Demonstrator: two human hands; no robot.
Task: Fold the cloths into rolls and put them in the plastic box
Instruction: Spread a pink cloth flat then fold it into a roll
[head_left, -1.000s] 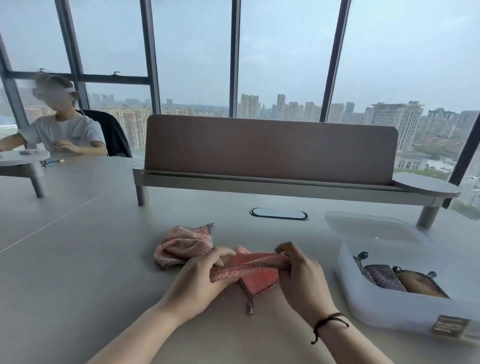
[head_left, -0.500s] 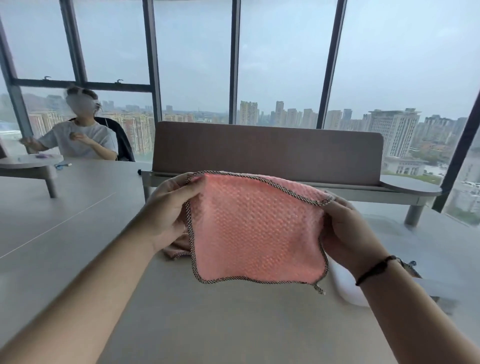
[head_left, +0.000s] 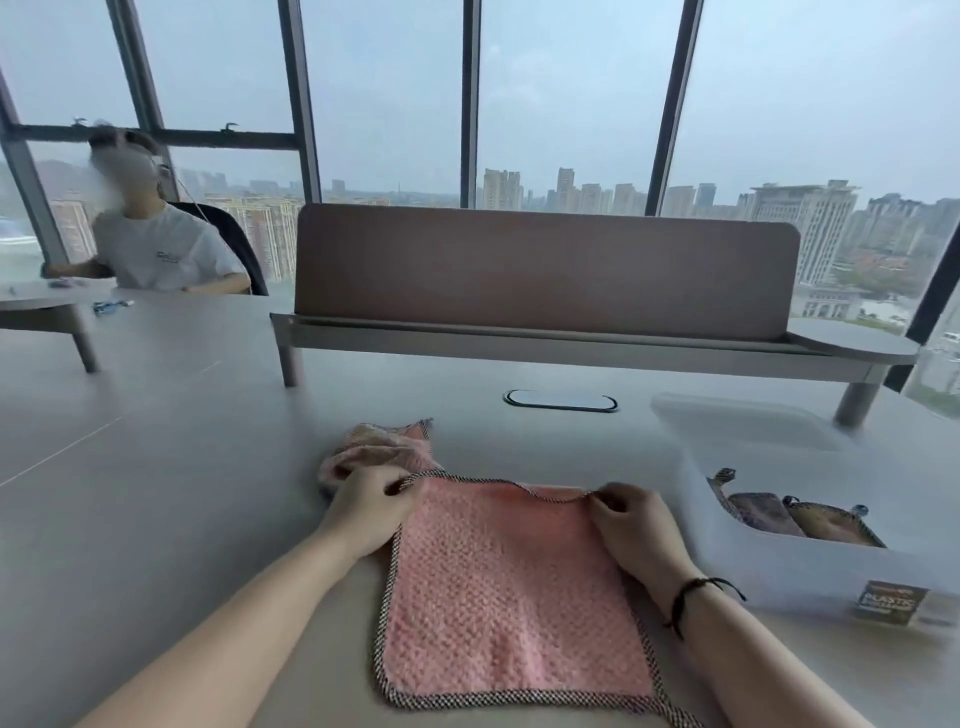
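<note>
Pink cloth (head_left: 511, 592) flat on the table (head_left: 156, 493)
The left hand (head_left: 366, 512) and right hand (head_left: 631, 525) each pinch a far corner. The box (head_left: 810, 566) label reads "PLASTIC".

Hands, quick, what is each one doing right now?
Left hand: pinches the pink cloth at its far left corner.
Right hand: pinches its far right corner.

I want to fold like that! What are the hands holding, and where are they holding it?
Both hands hold the pink cloth lying flat on the table. The left hand pinches its far left corner; the right hand pinches its far right corner.
</note>
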